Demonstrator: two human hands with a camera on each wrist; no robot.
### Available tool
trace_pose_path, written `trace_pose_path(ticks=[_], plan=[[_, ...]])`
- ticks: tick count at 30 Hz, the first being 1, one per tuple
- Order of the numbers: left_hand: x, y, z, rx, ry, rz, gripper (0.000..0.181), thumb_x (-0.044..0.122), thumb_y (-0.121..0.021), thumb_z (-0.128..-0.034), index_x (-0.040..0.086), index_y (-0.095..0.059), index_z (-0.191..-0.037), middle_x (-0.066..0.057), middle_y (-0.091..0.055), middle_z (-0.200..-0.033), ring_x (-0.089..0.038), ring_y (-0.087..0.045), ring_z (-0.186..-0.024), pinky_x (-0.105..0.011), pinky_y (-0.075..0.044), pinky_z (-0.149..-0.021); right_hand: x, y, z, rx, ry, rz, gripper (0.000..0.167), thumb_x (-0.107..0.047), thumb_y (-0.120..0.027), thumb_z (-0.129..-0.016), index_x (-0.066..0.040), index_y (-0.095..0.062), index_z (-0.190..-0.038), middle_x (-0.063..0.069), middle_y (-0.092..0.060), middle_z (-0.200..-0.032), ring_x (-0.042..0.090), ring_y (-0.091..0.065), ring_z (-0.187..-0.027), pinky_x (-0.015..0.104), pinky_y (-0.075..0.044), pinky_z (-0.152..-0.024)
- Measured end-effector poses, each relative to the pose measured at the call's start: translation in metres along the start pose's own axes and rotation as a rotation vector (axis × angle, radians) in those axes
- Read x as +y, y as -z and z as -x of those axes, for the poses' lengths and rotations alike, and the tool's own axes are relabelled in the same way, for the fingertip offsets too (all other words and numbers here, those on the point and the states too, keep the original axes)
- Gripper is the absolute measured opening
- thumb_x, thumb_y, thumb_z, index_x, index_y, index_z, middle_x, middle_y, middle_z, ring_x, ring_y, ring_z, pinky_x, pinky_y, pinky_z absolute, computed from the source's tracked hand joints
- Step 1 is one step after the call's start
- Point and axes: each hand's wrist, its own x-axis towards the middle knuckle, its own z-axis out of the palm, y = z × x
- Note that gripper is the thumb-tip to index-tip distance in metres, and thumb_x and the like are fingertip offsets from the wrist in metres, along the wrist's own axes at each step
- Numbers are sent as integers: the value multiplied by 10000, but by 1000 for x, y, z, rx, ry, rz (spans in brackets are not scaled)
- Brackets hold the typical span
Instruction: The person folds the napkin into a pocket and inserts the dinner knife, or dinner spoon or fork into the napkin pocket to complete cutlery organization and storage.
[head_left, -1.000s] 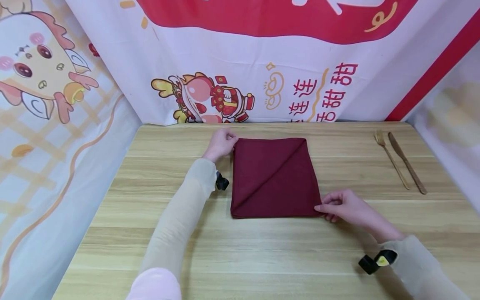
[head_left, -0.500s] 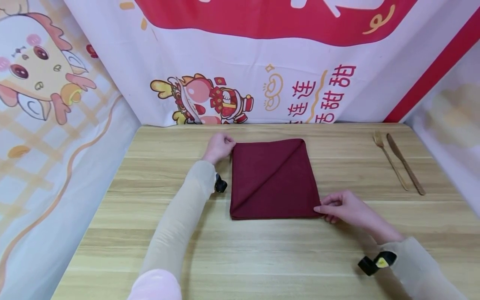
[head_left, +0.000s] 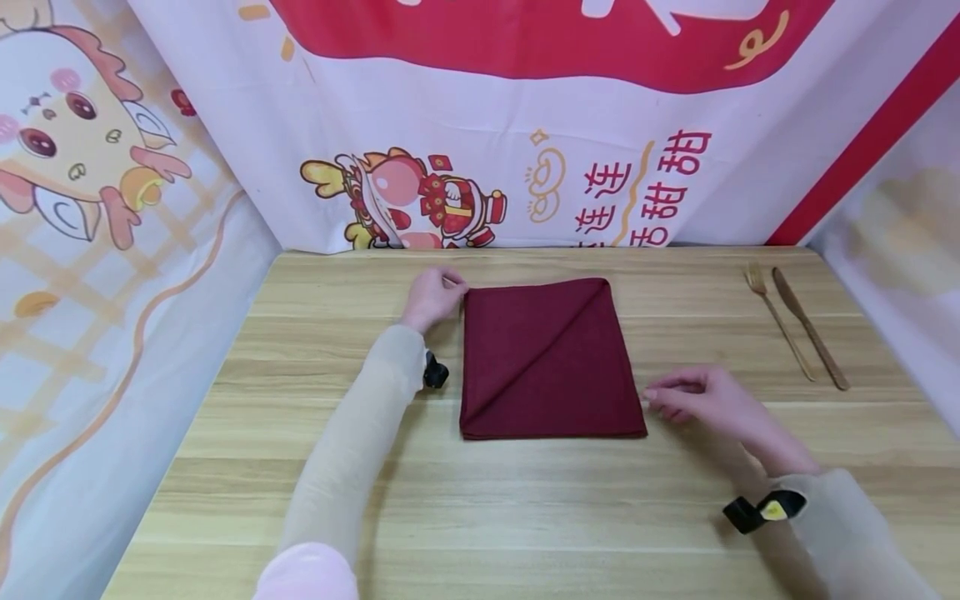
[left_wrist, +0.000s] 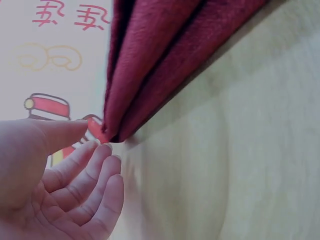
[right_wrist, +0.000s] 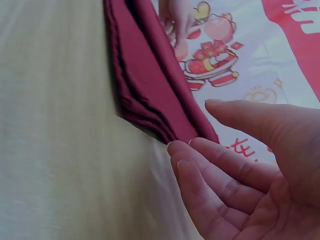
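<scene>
A dark red cloth napkin (head_left: 570, 367), folded into a layered square with a diagonal fold across its top, lies on the wooden table. My left hand (head_left: 432, 296) is at its far left corner. In the left wrist view a small gap parts the thumb from the relaxed fingers (left_wrist: 82, 182), and the napkin corner (left_wrist: 120, 120) sits just beyond the fingertips. Beside the right edge, my right hand (head_left: 701, 404) hovers slightly off the cloth. The right wrist view shows its thumb and fingers (right_wrist: 225, 185) spread apart, close to the napkin's layered edge (right_wrist: 160, 95).
A gold fork (head_left: 780, 325) and a gold knife (head_left: 810, 329) lie side by side on the right of the wooden table (head_left: 525, 517). Printed cloth (head_left: 480, 108) hangs along the back edge, with more cloth at both sides.
My right hand has let go of the near right corner and moved a little away from the viewer. The napkin's far left corner has shifted slightly left and nearer, and the left hand has loosened there.
</scene>
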Motion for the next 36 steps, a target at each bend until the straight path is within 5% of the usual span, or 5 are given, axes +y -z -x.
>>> trace_pose_path(ticks=[5, 14, 28, 36], plan=[[-3, 11, 10, 15, -23, 68, 266, 275, -662, -1002, 51, -715, -1136, -105, -708, -997, -234, -649, -861, -363, -526, -754, -7, 10, -4, 35, 11, -1, 540, -368, -705, -980, 59, -635, -1304, 164, -723, -1130, 261, -704, -952, 351, -589, -803], [-6, 28, 39, 27, -132, 75, 275, 270, -661, -1009, 31, -695, -1141, -121, -702, -1042, -257, -647, -974, -409, -528, -835, -21, 22, -18, 104, 54, -3, 611, -410, -696, -978, 39, -585, -1377, 196, -680, -1237, 213, -695, -1034, 314, -565, -868], [-3, 23, 92, -49, -234, 44, 277, 301, -671, -1008, 66, -671, -1155, -42, -696, -1021, -187, -659, -910, -357, -545, -818, -48, 27, -47, 134, 90, -26, 686, -494, -696, -950, 9, -574, -1400, 198, -635, -1314, 168, -660, -1103, 248, -534, -902], [-1, 22, 116, -65, -304, 69, 289, 275, -697, -994, 32, -675, -1150, -10, -701, -981, -158, -656, -874, -343, -552, -798, -57, 25, -62, 166, 85, -33, 711, -538, -706, -924, -11, -593, -1387, 175, -647, -1302, 249, -641, -1146, 311, -539, -924]])
